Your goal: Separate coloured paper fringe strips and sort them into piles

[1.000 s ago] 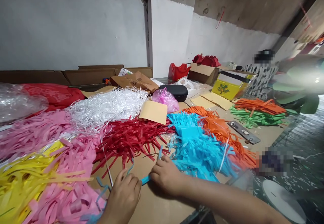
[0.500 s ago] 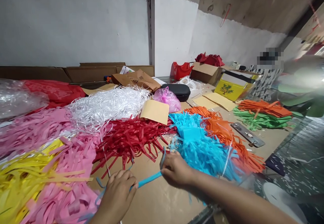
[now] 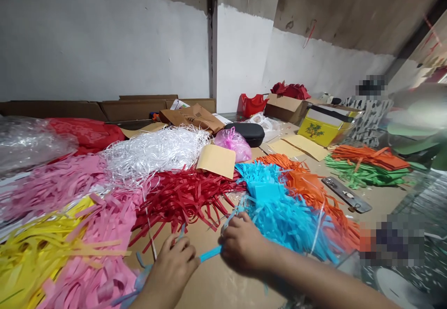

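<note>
A narrow blue strip [image 3: 210, 254] stretches between my two hands, low over the brown board. My left hand [image 3: 176, 264] is closed around its left part, with loose blue ends trailing by the wrist. The right part is pinched in my right hand [image 3: 240, 243], and a strip end sticks up above those fingers. Just beyond my right hand lies a heap of blue fringed strips [image 3: 279, 202]. Dark red strips [image 3: 185, 192] are heaped ahead of my left hand. Pink strips [image 3: 115, 248] and yellow strips [image 3: 38, 243] lie to its left.
Behind the red heap sit tangled white string [image 3: 157, 150], a tan card [image 3: 216, 161] and a pink plastic bag [image 3: 233, 143]. Orange strips [image 3: 310, 188], a phone [image 3: 345, 195] and green strips [image 3: 366, 171] lie at the right. A yellow box [image 3: 323, 125] stands farther back.
My hands have drawn closer together, leaving a shorter piece of blue strip between them. My left hand has shifted right. The camera view has tilted slightly, so the table appears lower.
</note>
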Motion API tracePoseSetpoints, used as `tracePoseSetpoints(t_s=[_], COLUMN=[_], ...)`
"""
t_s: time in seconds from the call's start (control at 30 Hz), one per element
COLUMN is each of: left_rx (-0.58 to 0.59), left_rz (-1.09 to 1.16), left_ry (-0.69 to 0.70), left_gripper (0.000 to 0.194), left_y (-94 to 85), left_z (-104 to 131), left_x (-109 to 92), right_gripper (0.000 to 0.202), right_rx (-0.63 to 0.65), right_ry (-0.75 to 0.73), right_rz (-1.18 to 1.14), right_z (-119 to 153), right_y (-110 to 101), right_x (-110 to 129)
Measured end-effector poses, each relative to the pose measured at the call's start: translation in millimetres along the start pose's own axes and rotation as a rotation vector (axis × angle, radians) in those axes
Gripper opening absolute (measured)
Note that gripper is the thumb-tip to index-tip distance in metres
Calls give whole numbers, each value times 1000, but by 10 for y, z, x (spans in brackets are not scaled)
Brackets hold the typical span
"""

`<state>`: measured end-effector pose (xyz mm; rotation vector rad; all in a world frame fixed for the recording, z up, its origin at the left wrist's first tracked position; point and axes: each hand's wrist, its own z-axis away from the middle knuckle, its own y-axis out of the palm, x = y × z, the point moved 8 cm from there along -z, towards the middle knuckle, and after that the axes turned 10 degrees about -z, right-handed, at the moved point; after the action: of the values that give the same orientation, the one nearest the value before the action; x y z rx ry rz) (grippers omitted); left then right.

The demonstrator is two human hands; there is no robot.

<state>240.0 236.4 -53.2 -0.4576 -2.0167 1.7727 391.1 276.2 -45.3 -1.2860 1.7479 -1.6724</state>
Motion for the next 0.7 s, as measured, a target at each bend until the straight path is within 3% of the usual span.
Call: tracePoseSetpoints(t_s=[0.07, 0.13, 0.23, 0.33, 0.47, 0.57, 0.7], left_rx=[-166, -285, -332, -376, -410, -430, -459], left_rz=[-125, -206, -226, -235, -205, -168, -130], left_ry=[74, 96, 62, 41, 26, 5, -10], left_gripper=[15, 6, 16, 18, 18, 19, 21], left_y=[-11, 15, 87, 82, 26, -19, -69], left_z=[32, 50, 30, 27, 53, 68, 79], left_x=[-109, -173, -179, -176, -168, -152, -151], right_gripper=[17, 21, 19, 11, 7, 12, 11], right_rx=[-26, -69, -113, -74, -20, -45, -94], right_ry=[-175, -251, -244, -245, -327, -428, -443], right_rz=[140, 217, 206, 175, 247, 330, 345], right_z=[19, 13, -29, -52, -72, -105, -189], right_y=[39, 72, 66, 40, 38, 93, 222], right_x=[124, 155, 107, 109, 273, 435, 469])
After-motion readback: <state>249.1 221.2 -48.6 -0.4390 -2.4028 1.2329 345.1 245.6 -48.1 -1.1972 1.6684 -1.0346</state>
